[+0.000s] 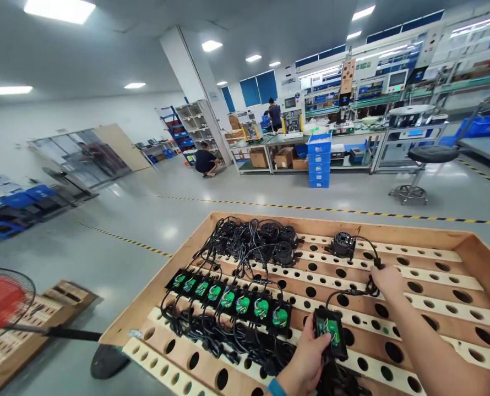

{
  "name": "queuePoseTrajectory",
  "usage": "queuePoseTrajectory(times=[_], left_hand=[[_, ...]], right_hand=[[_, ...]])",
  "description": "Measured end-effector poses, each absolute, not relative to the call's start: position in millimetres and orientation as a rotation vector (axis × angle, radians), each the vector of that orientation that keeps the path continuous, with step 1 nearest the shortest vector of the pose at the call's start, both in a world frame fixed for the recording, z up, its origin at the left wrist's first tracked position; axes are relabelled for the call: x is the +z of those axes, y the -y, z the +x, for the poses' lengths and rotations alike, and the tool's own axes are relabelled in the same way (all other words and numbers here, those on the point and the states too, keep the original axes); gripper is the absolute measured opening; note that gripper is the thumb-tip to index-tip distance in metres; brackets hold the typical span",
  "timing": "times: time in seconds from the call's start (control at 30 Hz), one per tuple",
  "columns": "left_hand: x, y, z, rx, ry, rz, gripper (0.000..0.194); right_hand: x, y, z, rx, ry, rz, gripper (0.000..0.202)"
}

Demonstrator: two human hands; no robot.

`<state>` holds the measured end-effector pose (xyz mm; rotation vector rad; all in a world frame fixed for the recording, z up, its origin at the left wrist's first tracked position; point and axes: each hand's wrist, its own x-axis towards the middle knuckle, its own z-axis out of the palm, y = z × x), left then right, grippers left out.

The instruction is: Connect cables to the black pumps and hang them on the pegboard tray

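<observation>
My left hand grips a black open box with a green circuit board and coloured wires inside. Closed round a bundle of black cable is my right hand; the cable links that box to a round black fan-like unit on the slats. To the left lies a row of similar boxes with green boards, touching side by side. Behind them several round black units sit crowded together under tangled cables. More black cords lie in front of the row.
Everything rests in a wooden tray with raised edges and perforated slats. A red fan stands at left beside a wooden pallet. Further off are stacked blue crates, a stool, workbenches, a crouching person and a standing person.
</observation>
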<state>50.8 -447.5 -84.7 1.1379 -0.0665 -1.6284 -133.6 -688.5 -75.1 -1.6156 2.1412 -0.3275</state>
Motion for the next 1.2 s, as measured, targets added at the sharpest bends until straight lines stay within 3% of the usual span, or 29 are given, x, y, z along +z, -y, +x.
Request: queuePoseTrajectory(times=[0.1, 0.3, 0.37, 0.5, 0.67, 0.77, 0.87, 1.0, 1.2], left_hand=[[-89.7, 454.0, 48.8, -1.567, 0.174, 1.211, 0.095], [-98.0, 474.4, 60.3, -1.319, 0.526, 1.499, 0.075], [-97.1, 476.4, 66.9, -1.262, 0.67, 1.575, 0.073], [-88.2, 472.9, 77.0, -1.024, 1.323, 1.893, 0.073], [-79.7, 487.6, 82.1, -1.023, 2.174, 1.88, 0.092], [-81.2, 503.1, 87.0, -0.958, 2.43, 1.854, 0.089], [-83.5, 512.9, 100.8, -0.876, 2.597, 1.78, 0.084], [-85.4, 514.0, 131.0, -0.781, 2.776, 1.666, 0.082], [-92.8, 497.6, 166.7, -0.556, 2.727, 1.572, 0.063]], right_hand=[[-33.0, 679.9, -98.4, -0.489, -2.055, -1.682, 0.058], [9.1, 607.4, -30.3, -0.64, -1.187, -2.141, 0.042], [-1.9, 556.0, -50.3, -0.658, -1.14, -2.107, 0.041], [-52.0, 417.0, -122.3, -0.508, -1.674, -1.902, 0.044], [-111.4, 301.4, -150.5, -0.318, -1.978, -1.872, 0.062], [-102.4, 305.8, -140.2, -0.155, -1.961, -1.931, 0.06], [-56.9, 337.1, -134.4, -0.027, -1.966, -2.058, 0.056], [-5.6, 381.8, -125.4, -0.132, -2.004, -2.242, 0.027], [-20.8, 400.7, -102.4, -0.103, -2.329, -1.899, 0.025]])
